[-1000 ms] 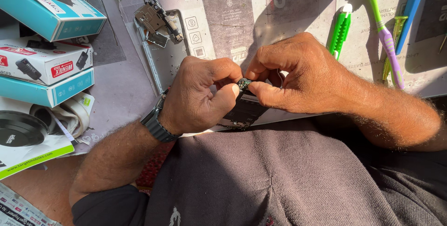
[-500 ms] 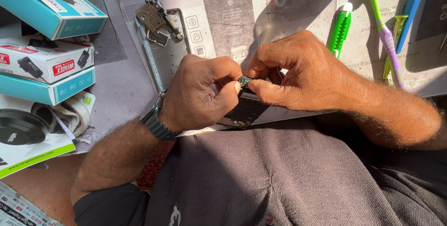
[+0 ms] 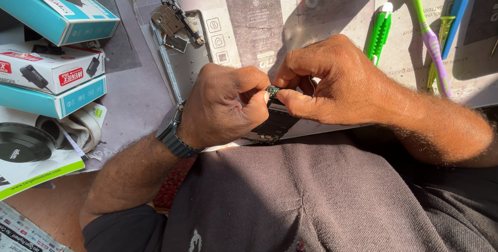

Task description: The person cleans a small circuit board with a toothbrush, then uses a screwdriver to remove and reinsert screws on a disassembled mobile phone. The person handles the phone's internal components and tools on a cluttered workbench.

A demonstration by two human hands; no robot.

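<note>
Head view: your left hand [image 3: 223, 104] and right hand [image 3: 324, 83] both pinch a small dark component [image 3: 272, 92], steadying it above the phone board [image 3: 275, 125] for fine fingertip control.

Single head cam, looking steeply down over wearer's chest, close-up. Dark shirt filling bottom half of frame; left hand [image 3: 223, 106] & right hand [image 3: 332, 88] sitting near centre, v. close to lens. View facing fwd onto the surface [image 3: 321, 18] beyond, boxes [image 3: 52, 39] showing at left edge. No 2nd view sharing anything
</note>
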